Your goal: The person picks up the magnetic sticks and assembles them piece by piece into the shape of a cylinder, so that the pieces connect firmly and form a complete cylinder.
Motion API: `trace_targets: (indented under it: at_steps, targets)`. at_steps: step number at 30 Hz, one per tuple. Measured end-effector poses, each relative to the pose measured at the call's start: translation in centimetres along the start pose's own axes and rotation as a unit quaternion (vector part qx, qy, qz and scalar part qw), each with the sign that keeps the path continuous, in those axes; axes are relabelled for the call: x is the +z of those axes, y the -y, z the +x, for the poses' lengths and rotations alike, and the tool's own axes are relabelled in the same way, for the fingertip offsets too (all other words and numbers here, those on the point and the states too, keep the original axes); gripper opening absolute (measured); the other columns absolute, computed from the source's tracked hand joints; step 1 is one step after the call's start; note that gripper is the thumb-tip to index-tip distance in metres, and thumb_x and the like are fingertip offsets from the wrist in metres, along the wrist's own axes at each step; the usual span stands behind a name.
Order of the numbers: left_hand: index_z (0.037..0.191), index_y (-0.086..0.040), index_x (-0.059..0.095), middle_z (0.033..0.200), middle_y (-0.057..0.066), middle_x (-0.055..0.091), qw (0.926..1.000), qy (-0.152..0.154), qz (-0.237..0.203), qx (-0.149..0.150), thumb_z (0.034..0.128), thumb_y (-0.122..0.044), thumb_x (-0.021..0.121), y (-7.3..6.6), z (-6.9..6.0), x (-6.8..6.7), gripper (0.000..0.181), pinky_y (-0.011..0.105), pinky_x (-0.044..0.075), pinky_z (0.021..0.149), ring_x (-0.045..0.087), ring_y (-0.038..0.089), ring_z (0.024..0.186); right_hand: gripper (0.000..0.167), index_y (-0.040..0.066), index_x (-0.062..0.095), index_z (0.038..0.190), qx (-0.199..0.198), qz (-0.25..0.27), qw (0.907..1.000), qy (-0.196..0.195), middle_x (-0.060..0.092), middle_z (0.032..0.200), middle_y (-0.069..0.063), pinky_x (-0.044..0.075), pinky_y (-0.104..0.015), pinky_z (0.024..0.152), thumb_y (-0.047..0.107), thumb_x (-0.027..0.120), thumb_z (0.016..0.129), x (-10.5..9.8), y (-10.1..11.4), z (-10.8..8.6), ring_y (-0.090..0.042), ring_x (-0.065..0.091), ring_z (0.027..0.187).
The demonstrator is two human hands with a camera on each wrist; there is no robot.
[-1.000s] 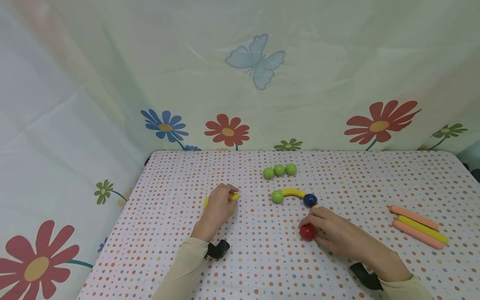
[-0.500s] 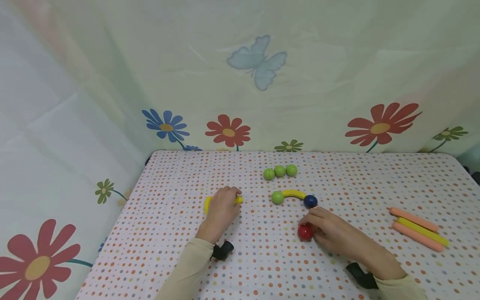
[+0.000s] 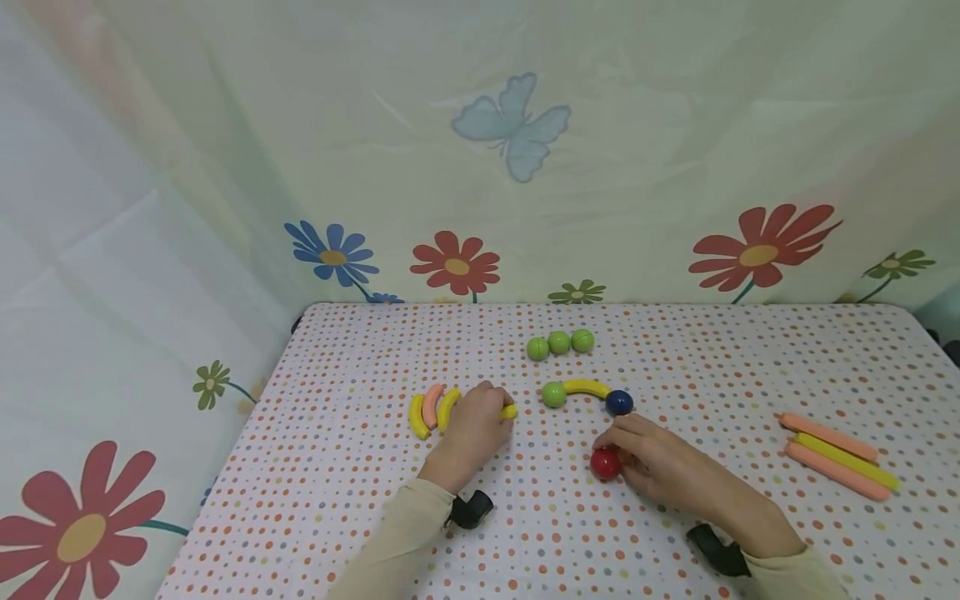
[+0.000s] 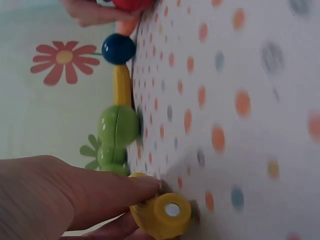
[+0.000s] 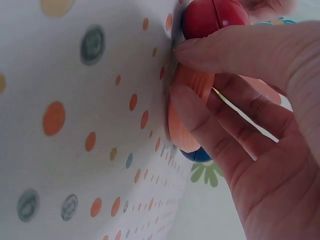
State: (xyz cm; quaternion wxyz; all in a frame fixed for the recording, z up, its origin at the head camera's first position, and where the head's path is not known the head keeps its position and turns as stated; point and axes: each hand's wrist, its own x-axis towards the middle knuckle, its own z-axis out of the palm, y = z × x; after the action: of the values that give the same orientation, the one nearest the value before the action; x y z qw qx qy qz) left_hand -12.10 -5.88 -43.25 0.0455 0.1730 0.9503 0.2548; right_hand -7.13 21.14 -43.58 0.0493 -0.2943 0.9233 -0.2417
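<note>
Head view: the left hand (image 3: 472,429) has its fingers pinched on a loose yellow curved piece (image 4: 166,220), at or just above the table (image 3: 690,367). The right hand (image 3: 663,462) has its fingers clamped round the orange piece (image 5: 194,80), which sits between a blue ball (image 3: 619,403) and a red ball (image 3: 605,463). The step in hand looks like extending this chain; the next move seems to call for lining the yellow piece's end up with the red ball while the right hand steadies the rest.

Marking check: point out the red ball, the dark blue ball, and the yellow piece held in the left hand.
Red ball (image 3: 604,465): head view, middle of its visible side.
Dark blue ball (image 3: 619,403): head view, middle.
Held yellow piece (image 4: 161,219): left wrist view, near end.
</note>
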Motion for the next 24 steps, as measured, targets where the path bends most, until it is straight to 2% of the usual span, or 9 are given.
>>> trace_targets:
  at_steps: [3,7,10,15,24]
  targets:
    - [0.107,0.003,0.074,0.099,0.009,0.066,0.9998,0.005,-0.019,0.005,0.0934,-0.001,0.076,-0.8,0.4,0.7,0.014,0.024,0.051,0.073,0.056,0.014,0.080,0.036,0.015,0.073,0.111,0.005,0.000,1.0000,0.006,0.063,0.109,0.003,0.059,-0.035,0.080,-0.009,0.078,0.084,0.0,0.0,0.0,-0.014,0.061,0.100]
    - [0.108,0.002,0.075,0.098,0.007,0.067,0.9996,-0.001,-0.025,0.012,0.0928,-0.004,0.078,-1.7,0.8,1.4,0.017,0.022,0.049,0.070,0.054,0.012,0.079,0.037,0.016,0.072,0.111,0.008,0.007,0.9999,0.011,0.064,0.111,0.003,0.059,-0.036,0.081,-0.009,0.078,0.084,0.0,0.1,0.1,-0.014,0.061,0.100]
    - [0.108,0.003,0.076,0.097,0.008,0.067,0.9995,-0.017,-0.022,0.017,0.0920,-0.004,0.079,-2.1,1.1,1.6,0.018,0.022,0.050,0.072,0.057,0.013,0.081,0.037,0.016,0.072,0.110,0.009,0.012,0.9998,0.009,0.063,0.110,0.004,0.058,-0.035,0.081,-0.009,0.077,0.084,0.0,0.1,0.1,-0.013,0.060,0.100]
    - [0.106,0.004,0.077,0.094,0.008,0.067,0.9991,-0.040,-0.016,0.007,0.0908,-0.003,0.078,-2.3,1.7,1.6,0.017,0.025,0.053,0.074,0.060,0.015,0.083,0.036,0.016,0.073,0.110,0.007,0.014,0.9998,0.006,0.063,0.109,0.003,0.058,-0.034,0.079,-0.009,0.077,0.084,0.1,0.0,0.0,-0.013,0.060,0.099]
    - [0.110,0.004,0.076,0.097,0.008,0.066,0.9995,-0.011,-0.027,0.010,0.0940,-0.008,0.077,-1.9,1.8,1.8,0.020,0.023,0.051,0.072,0.056,0.012,0.081,0.038,0.016,0.073,0.110,0.024,0.018,0.9994,0.018,0.064,0.109,0.003,0.059,-0.034,0.080,-0.010,0.080,0.083,0.2,0.0,0.0,-0.014,0.061,0.099]
